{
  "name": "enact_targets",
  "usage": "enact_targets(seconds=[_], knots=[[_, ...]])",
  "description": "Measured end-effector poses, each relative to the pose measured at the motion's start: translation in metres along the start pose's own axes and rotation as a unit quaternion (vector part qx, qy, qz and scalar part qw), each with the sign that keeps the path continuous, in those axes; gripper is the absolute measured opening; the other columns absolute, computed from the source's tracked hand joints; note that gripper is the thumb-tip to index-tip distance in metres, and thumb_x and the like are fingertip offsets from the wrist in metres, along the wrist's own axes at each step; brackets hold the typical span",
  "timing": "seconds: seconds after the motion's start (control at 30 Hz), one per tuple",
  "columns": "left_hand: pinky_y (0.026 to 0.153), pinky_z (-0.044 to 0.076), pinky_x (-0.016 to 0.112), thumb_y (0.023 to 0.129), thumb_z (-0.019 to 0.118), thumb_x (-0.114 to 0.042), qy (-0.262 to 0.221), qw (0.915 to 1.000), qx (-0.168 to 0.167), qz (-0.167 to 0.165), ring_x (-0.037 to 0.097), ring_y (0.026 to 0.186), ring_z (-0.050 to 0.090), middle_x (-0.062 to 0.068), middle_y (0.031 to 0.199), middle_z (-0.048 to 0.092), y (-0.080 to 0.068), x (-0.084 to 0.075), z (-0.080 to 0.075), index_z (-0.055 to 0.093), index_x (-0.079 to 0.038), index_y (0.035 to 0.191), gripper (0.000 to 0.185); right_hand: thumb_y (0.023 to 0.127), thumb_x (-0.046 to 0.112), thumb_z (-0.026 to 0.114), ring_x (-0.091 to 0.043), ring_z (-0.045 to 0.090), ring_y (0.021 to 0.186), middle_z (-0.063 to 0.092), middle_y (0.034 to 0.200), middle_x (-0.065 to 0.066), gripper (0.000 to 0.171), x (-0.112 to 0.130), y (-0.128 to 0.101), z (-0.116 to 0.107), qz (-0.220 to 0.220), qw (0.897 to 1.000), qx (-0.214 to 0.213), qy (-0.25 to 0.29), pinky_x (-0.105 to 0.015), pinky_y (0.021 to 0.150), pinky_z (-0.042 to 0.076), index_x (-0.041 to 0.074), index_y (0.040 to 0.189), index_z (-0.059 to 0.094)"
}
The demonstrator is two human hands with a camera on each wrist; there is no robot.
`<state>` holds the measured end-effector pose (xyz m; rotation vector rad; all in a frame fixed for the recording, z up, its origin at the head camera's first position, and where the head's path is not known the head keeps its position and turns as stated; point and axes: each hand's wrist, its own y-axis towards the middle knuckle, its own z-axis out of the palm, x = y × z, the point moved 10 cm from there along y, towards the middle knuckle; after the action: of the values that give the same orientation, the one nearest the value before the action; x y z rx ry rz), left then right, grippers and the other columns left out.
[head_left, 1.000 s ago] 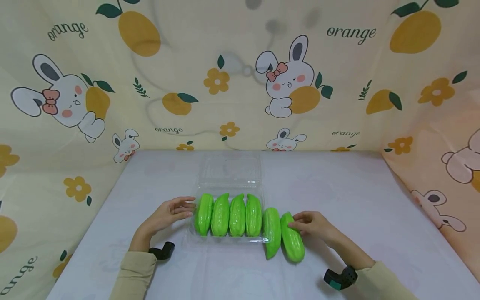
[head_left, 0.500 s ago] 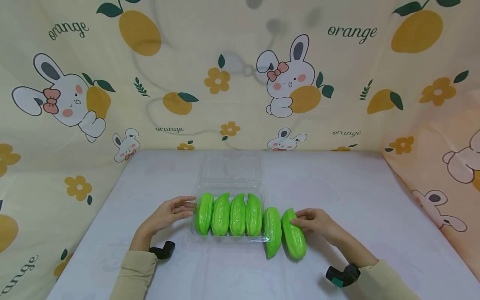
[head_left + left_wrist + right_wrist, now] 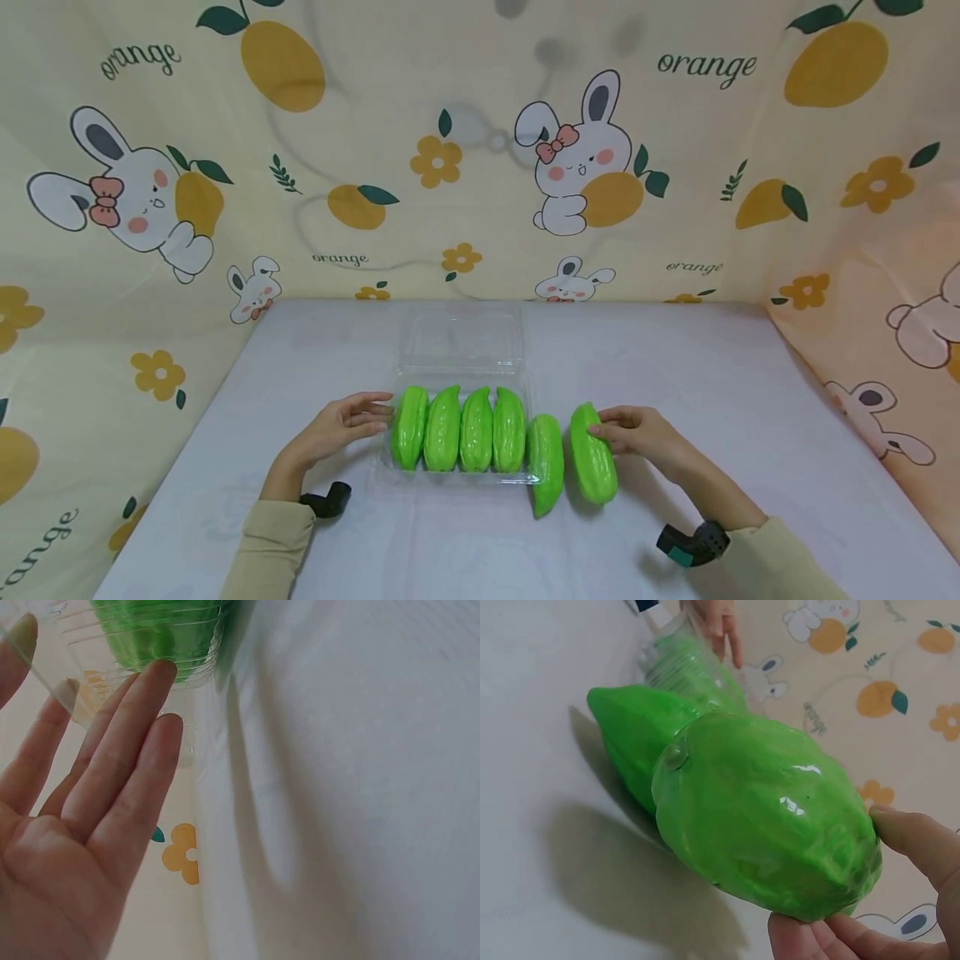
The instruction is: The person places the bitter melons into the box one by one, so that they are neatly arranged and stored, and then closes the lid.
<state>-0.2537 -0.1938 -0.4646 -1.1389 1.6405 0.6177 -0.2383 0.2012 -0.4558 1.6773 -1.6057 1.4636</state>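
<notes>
My right hand [image 3: 637,435] pinches a glossy, ridged green bitter melon [image 3: 592,458] between thumb and fingers. In the right wrist view its blunt end faces the camera, and the shadow lies apart from it on the cloth. Another bitter melon [image 3: 546,462] lies against the right side of a clear plastic clamshell box [image 3: 463,372]. Several more bitter melons [image 3: 476,429] fill the box side by side, lengthwise. My left hand [image 3: 347,425] is at the box's left wall, fingers extended; in the left wrist view the fingertips [image 3: 161,671] overlap the ribbed clear side.
The box's lid [image 3: 461,337] is folded back flat towards the rear. A white cloth [image 3: 652,358] covers the table. Behind and at both sides hangs a printed curtain [image 3: 480,167] with rabbits and oranges. A black wrist camera [image 3: 693,546] sits on the right wrist.
My right hand has moved the bitter melon slightly right and away from me, widening the gap to the one beside the box. The left hand and the box have stayed in place.
</notes>
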Motion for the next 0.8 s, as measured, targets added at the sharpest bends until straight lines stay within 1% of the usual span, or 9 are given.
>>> enact_targets(seconds=[0.17, 0.33, 0.47, 0.63, 0.73, 0.8], knots=[[0.094, 0.055, 0.026, 0.094, 0.063, -0.023, -0.003, 1.0000, 0.003, 0.004, 0.043, 0.126, 0.055, 0.029, 0.138, 0.053, -0.001, -0.002, 0.000, 0.041, 0.002, 0.142, 0.059, 0.092, 0.031, 0.066, -0.007, 0.066, 0.089, 0.068, 0.113, -0.015, 0.059, 0.007, 0.001, 0.000, -0.004, 1.000, 0.003, 0.005, -0.027, 0.081, 0.059, -0.012, 0.129, 0.050], [0.095, 0.055, 0.029, 0.094, 0.064, -0.023, -0.001, 1.0000, 0.002, 0.004, 0.042, 0.125, 0.055, 0.029, 0.137, 0.053, -0.001, -0.002, -0.001, 0.041, 0.002, 0.142, 0.059, 0.092, 0.033, 0.065, -0.009, 0.066, 0.094, 0.065, 0.121, -0.020, 0.060, 0.014, 0.001, 0.002, -0.007, 1.000, 0.005, 0.003, -0.030, 0.085, 0.058, -0.011, 0.131, 0.050], [0.095, 0.055, 0.029, 0.094, 0.063, -0.022, 0.002, 1.0000, 0.000, 0.003, 0.042, 0.125, 0.055, 0.029, 0.137, 0.054, -0.001, -0.002, -0.002, 0.042, 0.002, 0.142, 0.058, 0.092, 0.033, 0.065, -0.010, 0.066, 0.097, 0.062, 0.125, -0.024, 0.061, 0.023, 0.003, 0.006, -0.011, 1.000, 0.005, 0.008, -0.031, 0.087, 0.058, -0.011, 0.131, 0.049], [0.095, 0.055, 0.029, 0.094, 0.063, -0.024, 0.001, 1.0000, 0.001, 0.008, 0.042, 0.125, 0.055, 0.029, 0.137, 0.053, -0.001, -0.003, -0.002, 0.041, 0.003, 0.142, 0.059, 0.092, 0.033, 0.065, -0.011, 0.067, 0.096, 0.061, 0.126, -0.026, 0.061, 0.031, 0.008, 0.010, -0.016, 1.000, 0.000, 0.013, -0.032, 0.087, 0.058, -0.011, 0.131, 0.049], [0.094, 0.055, 0.028, 0.094, 0.063, -0.025, 0.009, 0.9999, 0.000, 0.006, 0.042, 0.125, 0.055, 0.029, 0.137, 0.053, -0.001, -0.002, -0.001, 0.042, 0.002, 0.142, 0.059, 0.092, 0.032, 0.065, -0.012, 0.068, 0.097, 0.062, 0.125, -0.025, 0.060, 0.035, 0.011, 0.014, -0.024, 1.000, 0.001, 0.020, -0.032, 0.088, 0.058, -0.011, 0.130, 0.049], [0.094, 0.054, 0.026, 0.094, 0.063, -0.026, 0.013, 0.9999, -0.004, -0.002, 0.040, 0.125, 0.056, 0.027, 0.137, 0.054, -0.001, 0.000, -0.001, 0.043, 0.000, 0.142, 0.058, 0.092, 0.031, 0.065, -0.012, 0.068, 0.097, 0.063, 0.124, -0.025, 0.059, 0.037, 0.013, 0.018, -0.029, 0.999, 0.005, 0.026, -0.033, 0.088, 0.058, -0.011, 0.130, 0.050]])
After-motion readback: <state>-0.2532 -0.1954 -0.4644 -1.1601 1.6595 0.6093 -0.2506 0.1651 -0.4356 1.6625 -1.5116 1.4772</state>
